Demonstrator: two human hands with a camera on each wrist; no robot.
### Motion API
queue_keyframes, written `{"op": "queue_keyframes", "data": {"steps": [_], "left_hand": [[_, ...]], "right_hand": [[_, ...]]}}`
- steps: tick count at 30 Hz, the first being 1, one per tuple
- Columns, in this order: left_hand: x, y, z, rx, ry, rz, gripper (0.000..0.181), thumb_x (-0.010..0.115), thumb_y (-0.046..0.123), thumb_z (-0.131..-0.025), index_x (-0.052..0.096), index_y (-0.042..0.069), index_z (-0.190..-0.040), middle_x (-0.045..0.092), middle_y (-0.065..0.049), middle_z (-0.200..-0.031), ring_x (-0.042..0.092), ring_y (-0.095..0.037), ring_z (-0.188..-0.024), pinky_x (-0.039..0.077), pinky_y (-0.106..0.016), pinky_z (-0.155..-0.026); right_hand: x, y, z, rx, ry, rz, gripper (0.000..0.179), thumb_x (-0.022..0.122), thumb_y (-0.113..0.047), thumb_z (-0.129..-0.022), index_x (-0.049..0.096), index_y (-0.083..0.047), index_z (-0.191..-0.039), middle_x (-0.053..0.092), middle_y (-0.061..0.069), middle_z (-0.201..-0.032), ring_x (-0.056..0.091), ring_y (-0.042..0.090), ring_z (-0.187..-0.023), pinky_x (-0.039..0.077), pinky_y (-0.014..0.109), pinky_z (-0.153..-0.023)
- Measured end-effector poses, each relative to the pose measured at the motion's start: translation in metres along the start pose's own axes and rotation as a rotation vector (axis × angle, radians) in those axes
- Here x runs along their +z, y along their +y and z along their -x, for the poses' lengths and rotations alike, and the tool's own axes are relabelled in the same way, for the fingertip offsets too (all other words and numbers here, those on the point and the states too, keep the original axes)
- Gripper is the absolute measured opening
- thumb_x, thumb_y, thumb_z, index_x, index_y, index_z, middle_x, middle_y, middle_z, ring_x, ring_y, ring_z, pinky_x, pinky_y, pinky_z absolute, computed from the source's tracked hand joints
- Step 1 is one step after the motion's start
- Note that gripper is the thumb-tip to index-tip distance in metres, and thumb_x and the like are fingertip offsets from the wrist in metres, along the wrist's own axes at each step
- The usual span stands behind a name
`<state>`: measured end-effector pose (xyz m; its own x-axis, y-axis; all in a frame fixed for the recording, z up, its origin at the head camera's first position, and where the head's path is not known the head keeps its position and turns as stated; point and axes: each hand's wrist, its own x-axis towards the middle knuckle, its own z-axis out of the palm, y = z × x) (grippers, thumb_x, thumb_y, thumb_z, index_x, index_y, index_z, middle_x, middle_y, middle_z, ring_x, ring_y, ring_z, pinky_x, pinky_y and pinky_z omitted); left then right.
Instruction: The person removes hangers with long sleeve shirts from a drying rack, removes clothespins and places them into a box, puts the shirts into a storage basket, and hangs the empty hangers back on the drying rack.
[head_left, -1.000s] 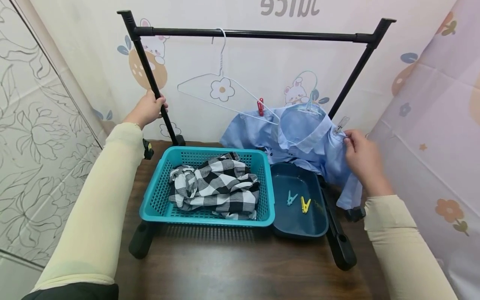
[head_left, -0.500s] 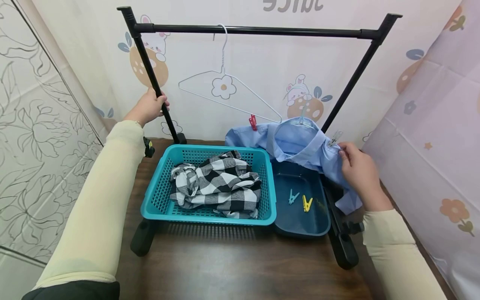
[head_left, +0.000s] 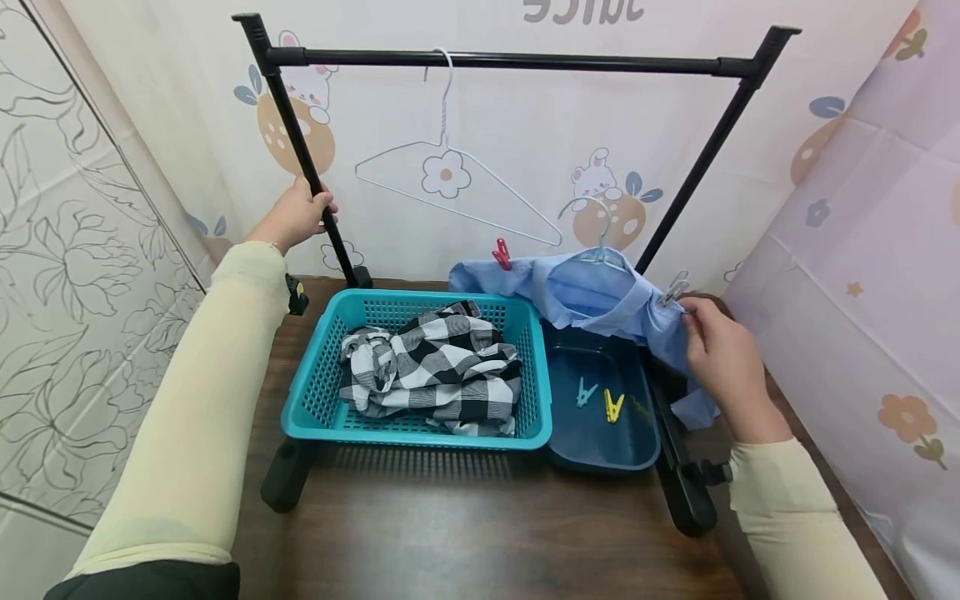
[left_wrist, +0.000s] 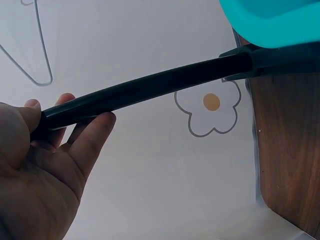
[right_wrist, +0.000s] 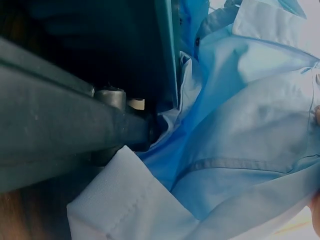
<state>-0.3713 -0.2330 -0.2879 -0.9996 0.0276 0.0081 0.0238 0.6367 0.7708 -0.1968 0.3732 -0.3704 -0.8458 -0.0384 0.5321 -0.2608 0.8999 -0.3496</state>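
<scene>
My left hand grips the left post of a black clothes rack. In the left wrist view its fingers curl round the post. My right hand pinches the shoulder of a light blue shirt, just beside a clear clothespin. A red clothespin sits on the other shoulder. The hook of a pale blue hanger rises from the shirt's collar, off the rack's bar. In the right wrist view, shirt fabric fills the right side, and only fingertips show at the edge.
A white wire hanger hangs from the bar. A turquoise basket holds a black-and-white checked garment. Beside it, a dark blue tray holds a blue clothespin and a yellow clothespin. The rack's right foot stands alongside.
The shirt has dropped lower behind the tray, and its hanger hook has shifted left and down. My right hand has moved slightly down with the shoulder. My left hand stays on the post.
</scene>
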Motion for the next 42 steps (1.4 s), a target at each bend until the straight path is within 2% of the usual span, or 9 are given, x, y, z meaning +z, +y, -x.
{"op": "queue_keyframes", "data": {"steps": [5, 11, 15, 18, 24, 29, 32, 37, 42], "left_hand": [[-0.001, 0.000, 0.001, -0.003, -0.006, -0.008, 0.042, 0.030, 0.037, -0.113, 0.031, 0.006, -0.141, 0.050, -0.021, -0.142, 0.056, -0.035, -0.132, 0.048, -0.049, -0.108], [-0.001, -0.001, 0.001, 0.002, -0.006, -0.014, 0.040, 0.031, 0.035, -0.113, 0.031, 0.006, -0.141, 0.051, -0.021, -0.141, 0.056, -0.035, -0.132, 0.048, -0.048, -0.108], [-0.001, -0.002, -0.001, 0.004, -0.008, -0.024, 0.041, 0.031, 0.035, -0.113, 0.032, 0.005, -0.141, 0.051, -0.021, -0.141, 0.056, -0.035, -0.131, 0.049, -0.048, -0.107], [-0.001, -0.002, -0.001, 0.002, -0.009, -0.031, 0.041, 0.031, 0.035, -0.113, 0.032, 0.004, -0.140, 0.052, -0.021, -0.140, 0.056, -0.035, -0.131, 0.049, -0.048, -0.107], [0.000, -0.001, -0.002, 0.007, 0.001, -0.031, 0.038, 0.033, 0.032, -0.113, 0.033, 0.003, -0.139, 0.055, -0.022, -0.138, 0.058, -0.036, -0.129, 0.049, -0.049, -0.107], [0.000, -0.003, -0.003, 0.005, -0.008, -0.011, 0.039, 0.032, 0.032, -0.113, 0.033, 0.004, -0.139, 0.054, -0.022, -0.138, 0.057, -0.035, -0.130, 0.049, -0.049, -0.107], [-0.001, -0.005, -0.003, 0.003, -0.015, -0.046, 0.043, 0.030, 0.035, -0.113, 0.033, 0.003, -0.141, 0.052, -0.023, -0.139, 0.055, -0.035, -0.129, 0.048, -0.048, -0.108], [-0.004, -0.005, -0.004, 0.003, -0.007, -0.133, 0.049, 0.026, 0.037, -0.112, 0.031, 0.000, -0.144, 0.044, -0.026, -0.142, 0.045, -0.038, -0.126, 0.038, -0.055, -0.106], [-0.005, -0.001, -0.002, 0.016, -0.031, -0.090, 0.046, 0.029, 0.030, -0.113, 0.029, -0.004, -0.144, 0.046, -0.030, -0.145, 0.050, -0.041, -0.133, 0.047, -0.051, -0.108]], "right_hand": [[-0.001, -0.008, 0.002, -0.067, 0.068, -0.011, 0.020, 0.056, -0.006, -0.104, 0.064, -0.003, -0.122, 0.071, 0.025, -0.104, 0.059, 0.036, -0.070, 0.045, 0.052, -0.061], [-0.005, -0.026, -0.002, -0.094, 0.112, -0.060, 0.019, 0.054, -0.007, -0.105, 0.066, -0.001, -0.118, 0.070, 0.023, -0.112, 0.066, 0.042, -0.092, 0.051, 0.062, -0.078], [-0.006, -0.037, -0.008, -0.090, 0.119, -0.083, 0.020, 0.052, -0.008, -0.106, 0.067, 0.000, -0.118, 0.070, 0.022, -0.114, 0.065, 0.039, -0.093, 0.052, 0.061, -0.081], [-0.007, -0.045, -0.013, -0.093, 0.141, -0.110, 0.021, 0.052, -0.008, -0.106, 0.068, 0.000, -0.117, 0.070, 0.022, -0.113, 0.064, 0.037, -0.092, 0.051, 0.057, -0.079], [-0.015, -0.066, -0.026, -0.110, 0.205, -0.152, 0.021, 0.053, -0.010, -0.106, 0.068, 0.001, -0.116, 0.070, 0.019, -0.103, 0.054, 0.024, -0.080, 0.037, 0.029, -0.070], [-0.028, -0.088, -0.040, -0.121, 0.238, -0.195, 0.021, 0.053, -0.010, -0.106, 0.068, 0.002, -0.115, 0.069, 0.019, -0.097, 0.046, 0.015, -0.076, 0.034, 0.025, -0.068], [-0.037, -0.101, -0.046, -0.117, 0.249, -0.226, 0.021, 0.053, -0.011, -0.106, 0.067, 0.002, -0.114, 0.065, 0.018, -0.091, 0.044, 0.012, -0.074, 0.033, 0.026, -0.067], [-0.047, -0.121, -0.048, -0.097, 0.217, -0.266, 0.024, 0.053, -0.015, -0.107, 0.068, 0.001, -0.115, 0.063, 0.016, -0.091, 0.043, 0.013, -0.077, 0.032, 0.027, -0.068], [-0.038, -0.125, -0.039, -0.069, 0.127, -0.296, 0.024, 0.052, -0.016, -0.108, 0.067, 0.001, -0.116, 0.067, 0.015, -0.097, 0.046, 0.014, -0.079, 0.034, 0.027, -0.068]]}}
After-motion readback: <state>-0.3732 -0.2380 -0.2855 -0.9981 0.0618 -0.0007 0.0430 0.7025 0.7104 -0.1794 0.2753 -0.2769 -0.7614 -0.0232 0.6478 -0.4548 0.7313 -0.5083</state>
